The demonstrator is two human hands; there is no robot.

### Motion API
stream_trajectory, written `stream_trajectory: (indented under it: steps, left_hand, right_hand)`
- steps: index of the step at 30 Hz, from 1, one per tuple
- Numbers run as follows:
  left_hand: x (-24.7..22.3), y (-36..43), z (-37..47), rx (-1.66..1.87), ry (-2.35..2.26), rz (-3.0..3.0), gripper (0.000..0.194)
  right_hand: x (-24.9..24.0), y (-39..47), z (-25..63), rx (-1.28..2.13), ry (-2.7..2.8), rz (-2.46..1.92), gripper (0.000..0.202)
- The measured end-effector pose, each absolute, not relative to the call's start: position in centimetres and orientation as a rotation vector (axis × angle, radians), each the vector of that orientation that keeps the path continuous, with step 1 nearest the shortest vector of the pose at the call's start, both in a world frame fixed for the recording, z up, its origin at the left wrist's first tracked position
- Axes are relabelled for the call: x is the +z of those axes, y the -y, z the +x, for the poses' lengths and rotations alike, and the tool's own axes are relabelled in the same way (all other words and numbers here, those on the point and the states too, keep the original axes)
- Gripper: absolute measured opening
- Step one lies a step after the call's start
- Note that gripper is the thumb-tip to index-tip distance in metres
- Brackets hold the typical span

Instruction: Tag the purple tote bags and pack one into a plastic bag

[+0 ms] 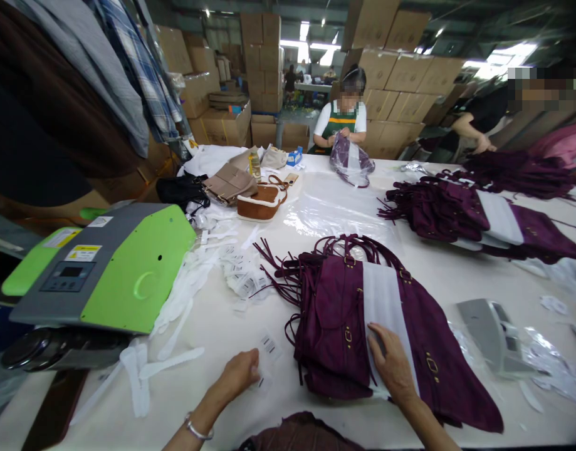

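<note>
A stack of purple bags with fringes and brass buckles lies in front of me, a white paper band wrapped across the top one. My right hand rests on the band and the bag beside it, fingers spread. Left of the bags, my left hand is closed, its fingertips pinching the edge of a clear plastic piece with barcode labels. More barcode labels lie in a loose pile beyond that hand.
A green and grey machine stands at left amid white strips. Tan and brown bags lie beyond. More purple bags and a grey tape dispenser are at right. A person across the table holds a plastic-wrapped purple bag; another reaches in at right.
</note>
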State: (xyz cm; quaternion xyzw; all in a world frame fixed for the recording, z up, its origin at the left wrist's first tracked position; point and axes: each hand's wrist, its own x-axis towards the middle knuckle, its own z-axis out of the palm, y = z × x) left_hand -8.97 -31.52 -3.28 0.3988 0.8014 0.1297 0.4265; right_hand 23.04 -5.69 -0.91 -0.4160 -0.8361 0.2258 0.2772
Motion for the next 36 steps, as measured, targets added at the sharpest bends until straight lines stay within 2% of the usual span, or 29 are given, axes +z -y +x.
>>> stream_trajectory:
  steps: [3,7,9,11,17,21,26,30,36]
  left_hand:
    - [-3.1,31.9,-8.1,0.426,-1.863,0.838,0.023]
    - [-1.9,32.3,-6.5,0.834,-1.600,0.443,0.046]
    - [-0.8,32.3,-5.7,1.008,-1.500,0.317,0.049]
    - [0.3,32.1,-4.8,1.069,-1.470,0.338,0.048]
    - [2.8,30.8,-2.4,1.061,-1.481,0.508,0.035]
    - [3.6,29.6,-1.7,1.057,-1.492,0.576,0.032]
    - [3.7,26.7,-1.0,1.118,-1.449,0.668,0.030]
    - [4.9,21.6,-0.9,0.998,-1.385,0.873,0.019]
    - [5.4,7.2,-2.3,1.106,-1.544,0.910,0.027]
  right_hand:
    - [2.2,10.9,20.4,1.066,2.173,-1.098,0.031]
    - [3.0,18.0,15.9,2.256,1.980,-1.262,0.053]
    - [2.6,19.3,13.9,2.579,1.701,-1.340,0.062]
    - [2.5,19.2,12.3,2.709,1.452,-1.352,0.067]
    - [3.9,18.2,9.3,2.534,0.981,-1.343,0.057]
    - [5.4,17.2,9.3,2.465,0.864,-1.229,0.048]
    - [8.3,12.5,11.2,2.356,0.745,-1.189,0.047]
    - [10.0,6.2,13.5,2.130,0.979,-1.236,0.040]
    - [9.9,-3.3,15.7,1.334,1.740,-1.436,0.025]
